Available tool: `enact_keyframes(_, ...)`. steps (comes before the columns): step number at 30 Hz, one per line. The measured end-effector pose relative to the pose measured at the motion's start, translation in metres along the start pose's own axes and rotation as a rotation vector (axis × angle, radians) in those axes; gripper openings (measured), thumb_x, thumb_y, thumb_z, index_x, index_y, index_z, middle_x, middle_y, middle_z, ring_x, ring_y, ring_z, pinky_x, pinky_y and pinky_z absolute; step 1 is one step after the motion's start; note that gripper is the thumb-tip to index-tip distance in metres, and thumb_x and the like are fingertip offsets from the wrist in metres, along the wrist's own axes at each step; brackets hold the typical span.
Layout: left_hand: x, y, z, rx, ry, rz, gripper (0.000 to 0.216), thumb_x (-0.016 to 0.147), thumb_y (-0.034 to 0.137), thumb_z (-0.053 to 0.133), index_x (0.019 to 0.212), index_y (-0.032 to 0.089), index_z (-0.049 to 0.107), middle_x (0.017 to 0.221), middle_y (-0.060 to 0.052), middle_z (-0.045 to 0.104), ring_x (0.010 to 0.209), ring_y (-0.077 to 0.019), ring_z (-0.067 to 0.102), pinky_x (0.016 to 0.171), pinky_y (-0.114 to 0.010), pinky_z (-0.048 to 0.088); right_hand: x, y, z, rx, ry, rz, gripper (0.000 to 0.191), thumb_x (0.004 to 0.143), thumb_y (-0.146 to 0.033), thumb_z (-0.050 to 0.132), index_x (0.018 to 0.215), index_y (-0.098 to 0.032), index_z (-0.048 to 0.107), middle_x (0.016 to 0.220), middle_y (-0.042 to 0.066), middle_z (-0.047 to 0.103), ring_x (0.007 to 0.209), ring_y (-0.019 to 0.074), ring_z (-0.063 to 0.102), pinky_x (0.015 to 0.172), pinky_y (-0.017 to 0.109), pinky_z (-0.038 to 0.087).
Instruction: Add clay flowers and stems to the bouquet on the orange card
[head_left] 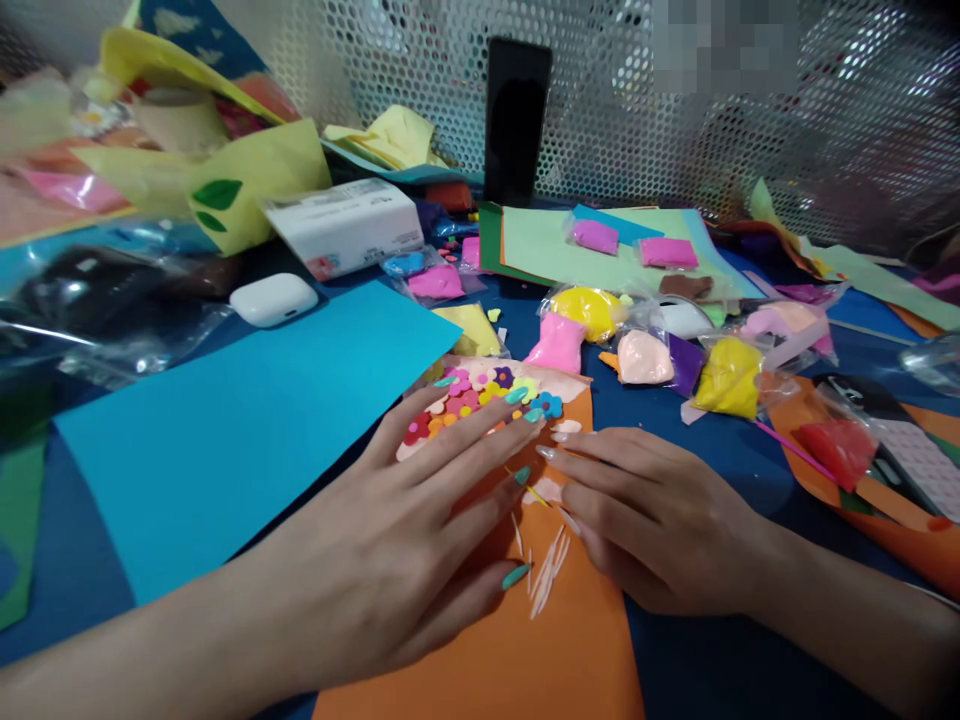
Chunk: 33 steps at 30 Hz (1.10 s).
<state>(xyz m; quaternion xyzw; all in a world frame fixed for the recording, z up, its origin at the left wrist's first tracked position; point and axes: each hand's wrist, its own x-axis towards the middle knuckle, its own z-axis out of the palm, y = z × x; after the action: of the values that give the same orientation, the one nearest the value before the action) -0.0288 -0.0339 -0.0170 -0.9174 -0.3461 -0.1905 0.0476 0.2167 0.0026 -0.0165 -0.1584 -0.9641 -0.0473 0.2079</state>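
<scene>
Lying aslant between your two hands, a thin yellow strip sat on the orange sheet, its long axis running from about 10 o'clock toward 4 o'clock. Your left hand was the nearer at its upper end: the strip led off at 4 o'clock from the index fingertip, though you could not tell whether it touched the nail. Your right hand had the lower end just off its thumb tip, at 9 o'clock. The left hand came in from 8 o'clock, palm down, fingers spread wide, with the thumb well apart from the index. The right reached in from 4 o'clock, fingers bunched and slightly curled; whether they pinched anything could not be told. Clay flowers crowded the sheet at 11 o'clock from the strip, partly under your left fingers. Pale strips lay at 6 o'clock from it, slanting between 1 and 7. The blue sheet covered the bench toward 10 o'clock.
</scene>
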Motion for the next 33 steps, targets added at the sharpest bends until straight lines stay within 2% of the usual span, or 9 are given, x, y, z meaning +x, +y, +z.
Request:
enact_keyframes(4, 0.0005, 0.0016, 0.0022, -0.021, -0.009, -0.004, 0.032, 0.093, 0.039, 0.051, 0.113, 0.02, 0.069, 0.141, -0.005, 0.058, 0.134, -0.0276, 0.049, 0.123, -0.046, 0.015, 0.0003, 0.0003, 0.001, -0.016, 0.006, -0.007, 0.024, 0.088, -0.01, 0.045, 0.1, -0.011, 0.066, 0.109, 0.012, 0.073, 0.105, 0.0234, 0.066, 0.091, 0.039, 0.056)
enact_keyframes(7, 0.0004, 0.0018, 0.0051, -0.04, -0.023, -0.018, 0.036, 0.093, 0.041, 0.05, 0.115, 0.021, 0.069, 0.143, -0.007, 0.056, 0.136, -0.0297, 0.047, 0.121, -0.052, 0.02, -0.0001, 0.0003, 0.0018, -0.011, 0.011, -0.013, 0.022, 0.088, -0.01, 0.046, 0.098, -0.011, 0.066, 0.108, 0.012, 0.073, 0.105, 0.0237, 0.066, 0.092, 0.038, 0.056)
enact_keyframes(11, 0.0005, 0.0014, 0.0069, -0.06, -0.026, -0.026, 0.039, 0.092, 0.043, 0.051, 0.119, 0.02, 0.067, 0.144, -0.009, 0.054, 0.139, -0.0312, 0.043, 0.121, -0.055, 0.02, -0.001, 0.0003, 0.0017, 0.0, 0.008, -0.016, 0.022, 0.088, -0.01, 0.047, 0.1, -0.011, 0.065, 0.107, 0.014, 0.073, 0.107, 0.023, 0.066, 0.094, 0.039, 0.055)
enact_keyframes(19, 0.0027, 0.0009, 0.0, -0.047, -0.036, 0.035, 0.027, 0.092, 0.04, 0.054, 0.099, 0.022, 0.073, 0.135, -0.007, 0.062, 0.14, -0.0301, 0.04, 0.12, -0.053, 0.023, -0.0006, 0.0013, 0.0015, -0.006, 0.017, -0.015, 0.025, 0.089, -0.01, 0.044, 0.102, -0.013, 0.065, 0.108, 0.012, 0.073, 0.107, 0.0225, 0.067, 0.092, 0.039, 0.056)
enact_keyframes(25, 0.0016, 0.0014, 0.0062, -0.057, -0.02, -0.011, 0.036, 0.093, 0.042, 0.051, 0.114, 0.02, 0.069, 0.142, -0.011, 0.056, 0.139, -0.0321, 0.042, 0.119, -0.056, 0.024, 0.0009, 0.0006, 0.0005, -0.013, 0.02, -0.012, 0.023, 0.088, -0.01, 0.045, 0.099, -0.011, 0.065, 0.106, 0.011, 0.074, 0.104, 0.0235, 0.068, 0.092, 0.038, 0.057)
enact_keyframes(30, 0.0018, 0.0026, 0.0038, -0.073, -0.008, 0.012, 0.027, 0.093, 0.039, 0.053, 0.099, 0.022, 0.073, 0.134, -0.007, 0.063, 0.14, -0.0291, 0.041, 0.121, -0.052, 0.021, 0.0009, 0.0003, 0.0001, -0.009, 0.011, -0.004, 0.024, 0.089, -0.011, 0.044, 0.102, -0.013, 0.064, 0.107, 0.011, 0.074, 0.105, 0.0227, 0.068, 0.092, 0.038, 0.057)
enact_keyframes(33, 0.0015, 0.0037, 0.0023, -0.062, 0.007, 0.005, 0.024, 0.094, 0.035, 0.053, 0.098, 0.022, 0.073, 0.133, -0.007, 0.063, 0.139, -0.0279, 0.043, 0.121, -0.05, 0.021, 0.0007, 0.0006, 0.0012, -0.004, 0.011, -0.004, 0.024, 0.088, -0.01, 0.045, 0.103, -0.012, 0.064, 0.107, 0.011, 0.074, 0.105, 0.0229, 0.068, 0.092, 0.038, 0.057)
